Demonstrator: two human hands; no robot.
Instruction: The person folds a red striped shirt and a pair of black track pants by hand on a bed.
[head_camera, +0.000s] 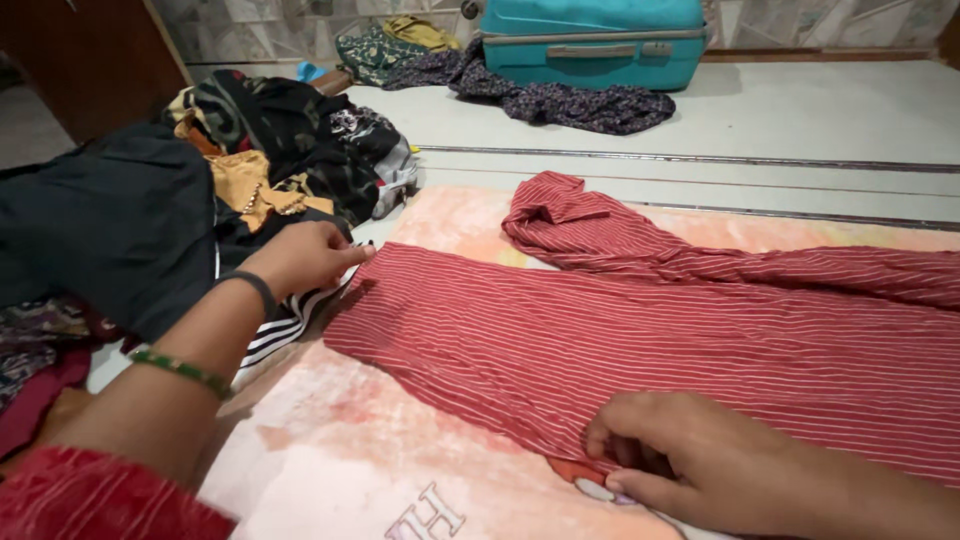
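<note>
A red garment with thin white stripes lies spread flat on a pale peach printed sheet. One sleeve is folded across its top. My left hand pinches the garment's upper left corner. A dark band and a green bangle are on that wrist. My right hand grips the garment's near lower edge with the fingers curled onto the cloth.
A heap of mixed clothes, dark, mustard and patterned, lies at the left beside a large dark cloth. A teal suitcase stands at the back with a dark floral cloth in front of it.
</note>
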